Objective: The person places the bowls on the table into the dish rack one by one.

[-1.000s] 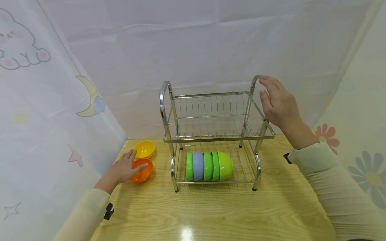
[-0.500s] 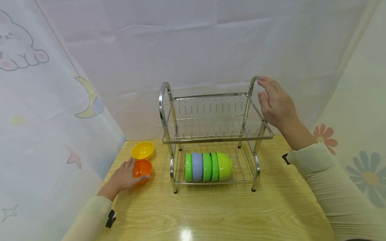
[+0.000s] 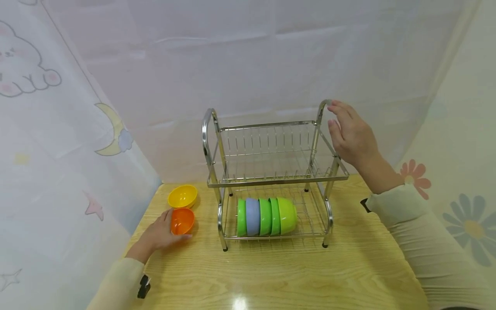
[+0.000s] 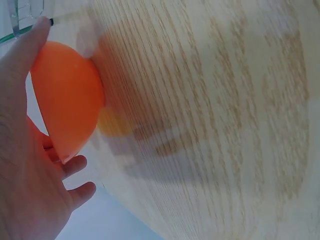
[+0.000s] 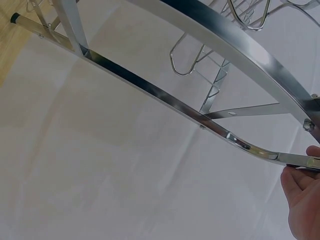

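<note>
At the table's left, my left hand [image 3: 160, 232] grips an orange bowl [image 3: 182, 221], thumb on its near side and fingers around the far side. In the left wrist view the orange bowl [image 4: 70, 95] is tilted, its rim toward the palm. My right hand [image 3: 354, 140] holds the top curve of the right frame of a two-tier metal dish rack [image 3: 279, 182]. The right wrist view shows the fingers [image 5: 295, 182] at that rail, partly cut off by the image edge. Behind the orange bowl stands a yellow bowl [image 3: 183, 196].
On the rack's lower tier several bowls stand on edge in a row: a green bowl [image 3: 241, 217], a blue-grey bowl [image 3: 253, 217], more green ones and a yellow-green bowl [image 3: 287, 216]. The wooden table [image 3: 271, 275] meets printed cloth walls at the back and left.
My left hand's thumb and fingers have closed around the orange bowl, which now tips more. The right hand keeps its place on the rack. The whole head view has shifted slightly.
</note>
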`<state>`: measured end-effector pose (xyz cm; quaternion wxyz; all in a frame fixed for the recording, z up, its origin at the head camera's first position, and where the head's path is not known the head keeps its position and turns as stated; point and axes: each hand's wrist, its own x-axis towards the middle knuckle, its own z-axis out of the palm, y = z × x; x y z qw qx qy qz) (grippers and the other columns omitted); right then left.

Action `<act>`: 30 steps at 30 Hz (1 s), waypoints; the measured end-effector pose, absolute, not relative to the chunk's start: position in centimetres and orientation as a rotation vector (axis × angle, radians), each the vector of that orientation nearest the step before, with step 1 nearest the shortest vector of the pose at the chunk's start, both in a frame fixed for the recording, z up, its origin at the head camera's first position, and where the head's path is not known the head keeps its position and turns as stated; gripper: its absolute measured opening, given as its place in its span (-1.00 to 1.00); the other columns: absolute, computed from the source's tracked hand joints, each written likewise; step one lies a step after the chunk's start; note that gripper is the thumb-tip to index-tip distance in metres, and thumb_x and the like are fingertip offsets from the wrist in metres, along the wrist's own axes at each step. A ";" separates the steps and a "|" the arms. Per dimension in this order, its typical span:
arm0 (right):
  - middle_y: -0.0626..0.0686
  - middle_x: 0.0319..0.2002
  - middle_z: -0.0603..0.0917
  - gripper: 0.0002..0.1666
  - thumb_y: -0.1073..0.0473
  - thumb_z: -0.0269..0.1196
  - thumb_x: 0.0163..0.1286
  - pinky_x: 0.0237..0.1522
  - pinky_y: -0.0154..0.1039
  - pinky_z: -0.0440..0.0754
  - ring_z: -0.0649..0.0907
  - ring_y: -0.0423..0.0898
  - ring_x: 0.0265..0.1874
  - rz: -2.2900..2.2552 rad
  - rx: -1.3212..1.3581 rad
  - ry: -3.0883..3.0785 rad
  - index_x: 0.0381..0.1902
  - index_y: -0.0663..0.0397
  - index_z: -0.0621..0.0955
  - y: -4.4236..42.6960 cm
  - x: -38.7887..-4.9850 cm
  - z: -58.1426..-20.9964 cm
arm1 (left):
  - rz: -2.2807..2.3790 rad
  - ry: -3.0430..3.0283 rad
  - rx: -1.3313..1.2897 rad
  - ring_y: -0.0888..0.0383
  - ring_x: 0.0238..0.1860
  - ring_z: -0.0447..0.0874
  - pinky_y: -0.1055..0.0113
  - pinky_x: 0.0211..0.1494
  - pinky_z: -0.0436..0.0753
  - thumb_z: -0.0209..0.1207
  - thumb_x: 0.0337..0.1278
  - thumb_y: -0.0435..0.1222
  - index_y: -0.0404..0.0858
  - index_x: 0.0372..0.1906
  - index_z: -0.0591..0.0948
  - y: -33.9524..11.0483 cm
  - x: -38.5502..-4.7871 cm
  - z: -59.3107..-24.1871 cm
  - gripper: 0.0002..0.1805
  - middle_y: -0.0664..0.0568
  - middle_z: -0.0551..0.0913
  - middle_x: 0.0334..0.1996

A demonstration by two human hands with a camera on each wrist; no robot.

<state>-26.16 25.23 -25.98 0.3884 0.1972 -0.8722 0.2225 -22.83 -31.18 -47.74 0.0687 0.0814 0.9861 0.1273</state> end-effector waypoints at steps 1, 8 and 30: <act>0.22 0.43 0.42 -0.47 0.15 -0.02 0.59 0.05 0.31 0.56 0.60 0.35 0.02 0.565 0.504 -2.216 0.39 0.29 0.43 25.2 -26.2 -26.0 | 0.393 2.965 0.239 -0.47 0.35 0.31 -0.38 0.30 0.41 0.26 -0.08 0.46 -0.53 0.54 -0.03 -31.2 -22.8 -47.8 0.43 -0.48 0.14 0.47; 0.21 0.44 0.41 -0.48 0.15 -0.02 0.59 0.07 0.31 0.56 0.60 0.34 0.04 0.566 0.507 -2.217 0.38 0.30 0.44 24.9 -26.3 -26.0 | 0.463 2.958 0.212 -0.45 0.33 0.31 -0.40 0.26 0.44 0.30 -0.09 0.43 -0.48 0.57 -0.09 -31.7 -22.5 -48.4 0.44 -0.47 0.11 0.45; 0.19 0.42 0.44 -0.48 0.17 -0.02 0.58 -0.32 0.14 0.54 0.59 0.20 -0.35 0.581 0.513 -2.150 0.38 0.27 0.45 24.6 -25.9 -26.0 | 0.511 2.990 0.186 -0.32 0.16 0.45 -0.26 0.11 0.61 0.29 0.02 0.35 -0.44 0.58 -0.12 -31.9 -21.8 -49.1 0.35 -0.44 0.21 0.29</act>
